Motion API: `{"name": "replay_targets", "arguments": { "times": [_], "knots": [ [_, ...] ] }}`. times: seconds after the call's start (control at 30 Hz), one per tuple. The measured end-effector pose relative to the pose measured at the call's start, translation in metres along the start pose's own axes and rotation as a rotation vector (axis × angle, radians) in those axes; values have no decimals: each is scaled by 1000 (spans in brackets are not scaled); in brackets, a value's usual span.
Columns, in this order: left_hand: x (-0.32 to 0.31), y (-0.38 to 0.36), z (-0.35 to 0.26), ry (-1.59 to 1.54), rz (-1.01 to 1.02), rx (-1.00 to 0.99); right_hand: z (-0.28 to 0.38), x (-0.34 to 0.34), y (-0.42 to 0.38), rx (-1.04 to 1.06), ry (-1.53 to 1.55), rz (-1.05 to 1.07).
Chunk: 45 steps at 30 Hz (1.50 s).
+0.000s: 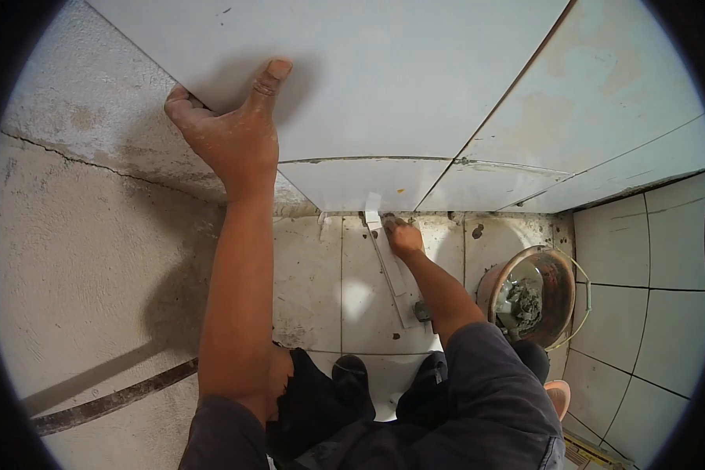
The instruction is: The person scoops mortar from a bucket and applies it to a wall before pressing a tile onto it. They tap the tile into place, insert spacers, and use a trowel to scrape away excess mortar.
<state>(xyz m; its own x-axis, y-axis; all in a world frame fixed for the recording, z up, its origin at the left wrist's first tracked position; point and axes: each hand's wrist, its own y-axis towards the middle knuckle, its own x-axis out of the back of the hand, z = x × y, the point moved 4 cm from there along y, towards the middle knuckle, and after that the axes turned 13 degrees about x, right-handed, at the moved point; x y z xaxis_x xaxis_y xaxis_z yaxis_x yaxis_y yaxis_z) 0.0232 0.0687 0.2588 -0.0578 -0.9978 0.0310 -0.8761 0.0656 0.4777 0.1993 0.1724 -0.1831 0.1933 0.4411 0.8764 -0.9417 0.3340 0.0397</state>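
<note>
Grey wall tile (pixel 368 86) fills the upper frame; the left hand (pixel 231 129) grips its left edge, while the right hand (pixel 403 237), centre, pinches a white strip (pixel 392 266) at its base.

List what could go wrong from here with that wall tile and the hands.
1. The left hand alone grips the edge of the big tile; it may slip or tilt.
2. The right hand works at the strip right under the lower tile; a drop could pinch the fingers.
3. The mortar bucket stands close behind; a step back may tip it.
</note>
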Motion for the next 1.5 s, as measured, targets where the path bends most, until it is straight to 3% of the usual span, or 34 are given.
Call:
{"name": "replay_targets", "arguments": {
  "times": [0.2, 0.33, 0.4, 0.43, 0.5, 0.53, 0.63, 0.7, 0.77, 0.93, 1.0, 1.1, 1.17, 1.23, 1.37, 1.43, 1.5],
  "knots": [
    [-1, 0, 0, -50, -15, -1, 3, 10, -8, -190, 102, -195],
    [0, 2, 6, -37, 26, -21, -4, -1, 0, -224, 173, -194],
    [-1, 0, 2, -53, 5, -22, -22, -1, -4, -281, 169, -476],
    [-2, -1, 0, -80, -10, -19, -26, 0, -7, -277, 169, -474],
    [-1, -2, 0, -82, -22, -23, -29, 15, -23, -488, 186, -316],
    [-2, -2, 0, -86, -30, -27, -17, 27, -31, -323, 155, -385],
    [-2, -1, -2, -84, -8, -40, -14, 23, -36, -262, 185, -304],
    [-1, 1, 2, -75, -8, -49, -14, 20, -34, -282, 198, -323],
    [-1, 0, 2, -64, -10, -62, -16, 12, -33, -463, 138, -276],
    [-1, -3, -9, -81, -29, 10, -4, 12, -26, -554, 241, -334],
    [0, -2, -8, -109, -2, 19, -1, 27, -21, -597, 280, -346],
    [-1, 1, 0, -116, 24, 45, 20, 64, -32, -593, 526, -810],
    [-2, 0, 2, -107, 19, 53, 42, 116, -31, -619, 620, -875],
    [-1, -1, 0, -152, -2, 89, 82, 187, -25, -409, 980, -1109],
    [2, -4, -10, -78, -30, 110, 103, 249, -3, -295, 1088, -1218],
    [4, -4, -14, 107, -49, 72, 102, 262, 2, -326, 1111, -1220],
    [5, -3, -14, 69, -28, 84, 100, 268, 2, -343, 1106, -1184]
  ]
}}
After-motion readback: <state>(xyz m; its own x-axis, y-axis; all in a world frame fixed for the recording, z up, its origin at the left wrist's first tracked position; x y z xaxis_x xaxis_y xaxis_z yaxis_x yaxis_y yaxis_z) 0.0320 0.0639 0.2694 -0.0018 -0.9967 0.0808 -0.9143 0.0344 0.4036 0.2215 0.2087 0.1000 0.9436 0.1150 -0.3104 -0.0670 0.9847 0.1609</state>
